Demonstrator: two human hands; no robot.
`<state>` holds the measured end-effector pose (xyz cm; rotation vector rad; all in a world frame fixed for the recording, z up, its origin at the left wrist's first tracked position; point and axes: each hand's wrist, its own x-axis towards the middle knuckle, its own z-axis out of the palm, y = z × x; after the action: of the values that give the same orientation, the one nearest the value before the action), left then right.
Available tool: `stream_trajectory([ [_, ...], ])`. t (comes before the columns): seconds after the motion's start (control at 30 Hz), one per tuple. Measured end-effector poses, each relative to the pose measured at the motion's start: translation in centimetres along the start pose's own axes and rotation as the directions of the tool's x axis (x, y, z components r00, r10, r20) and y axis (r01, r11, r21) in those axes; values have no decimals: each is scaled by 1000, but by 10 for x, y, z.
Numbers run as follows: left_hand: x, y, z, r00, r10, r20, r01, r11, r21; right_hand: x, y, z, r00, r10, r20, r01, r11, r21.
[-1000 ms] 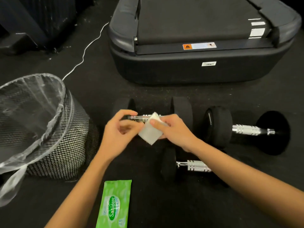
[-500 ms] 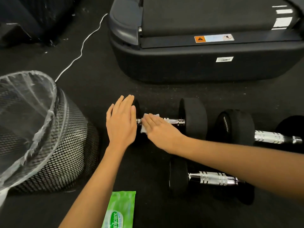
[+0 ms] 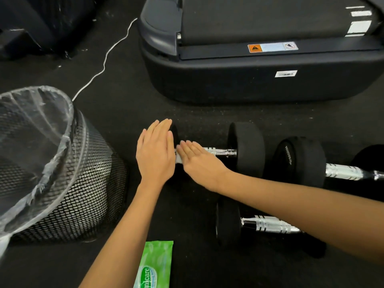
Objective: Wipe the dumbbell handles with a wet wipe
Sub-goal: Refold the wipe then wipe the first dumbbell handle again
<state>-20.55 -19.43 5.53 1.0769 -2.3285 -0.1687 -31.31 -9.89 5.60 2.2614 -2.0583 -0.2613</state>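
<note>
Three black dumbbells with chrome handles lie on the dark floor. My left hand [image 3: 155, 154] rests flat, fingers together, on the left weight of the far-left dumbbell [image 3: 247, 148] and hides most of it. My right hand [image 3: 199, 161] presses a white wet wipe [image 3: 178, 160] onto that dumbbell's handle [image 3: 220, 151] near its left end; only a sliver of wipe shows under the fingers. A second dumbbell [image 3: 301, 159] lies to the right, a third one [image 3: 270, 224] nearer me, partly under my right forearm.
A black mesh bin [image 3: 83, 183] with a clear liner stands at the left. A green wipe pack [image 3: 154, 267] lies at the bottom edge. A treadmill base [image 3: 249, 84] fills the back, and a white cable [image 3: 106, 59] runs across the floor beside it.
Both hands came down from holding the wipe in the air: the left one went flat onto the left weight, the right one laid the wipe on the handle and slid slightly left.
</note>
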Motion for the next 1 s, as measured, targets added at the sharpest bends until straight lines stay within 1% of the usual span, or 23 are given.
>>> stream_trajectory([
  [0.07, 0, 0, 0, 1000, 1, -6, -1, 1000, -1, 11, -2, -5, 1000, 24, 2, -24, 997, 79],
  [0.1, 0, 0, 0, 1000, 1, -11, -1, 1000, -1, 11, -3, -3, 1000, 19, -13, -18, 996, 82],
  [0.17, -1, -1, 2, 1000, -2, -19, 2, 1000, 2, -1, -3, 4, 999, -23, -41, 23, 1000, 16],
  [0.23, -2, -1, 3, 1000, -8, -24, 8, 1000, 6, -14, -1, 8, 998, -57, -35, 56, 998, -43],
  [0.27, -2, -1, 3, 1000, -9, -24, 9, 1000, 10, -14, 1, 7, 999, -49, -21, 49, 998, -30],
  [0.33, -1, 0, 4, 1000, -5, -24, 5, 1000, 16, -1, 6, 0, 1000, 25, 17, -26, 998, 49],
  [0.4, 0, -1, 3, 1000, -4, -27, 4, 1000, 14, 12, 4, -4, 997, 78, 14, -79, 984, 157],
  [0.43, -1, -2, 3, 1000, -3, -30, 3, 1000, 13, 13, 2, -2, 996, 88, 7, -88, 981, 176],
  [0.57, -2, -1, 3, 999, -7, -33, 7, 1000, 13, -10, 0, 5, 1000, 22, -20, -20, 995, 100],
  [0.63, -3, -1, 3, 999, -12, -32, 13, 1000, 12, -13, 3, 3, 999, 40, -2, -40, 995, 95],
  [0.7, -3, -1, 4, 999, -14, -30, 14, 1000, 0, -1, 3, -1, 997, 82, 14, -83, 990, 113],
  [0.8, -3, -2, 3, 999, -23, -34, 23, 1000, -13, 14, -2, -3, 993, 118, 13, -118, 971, 207],
  [0.83, -3, -1, 3, 999, -23, -34, 23, 1000, -16, 12, -2, -3, 994, 106, -3, -103, 976, 194],
  [0.93, -4, -1, 2, 999, -24, -35, 24, 1000, -21, -12, 1, 4, 1000, 13, -24, -12, 998, 59],
  [1.0, -4, 0, 3, 999, -27, -38, 26, 999, -21, -21, 2, 8, 1000, 13, -22, -12, 999, 34],
])
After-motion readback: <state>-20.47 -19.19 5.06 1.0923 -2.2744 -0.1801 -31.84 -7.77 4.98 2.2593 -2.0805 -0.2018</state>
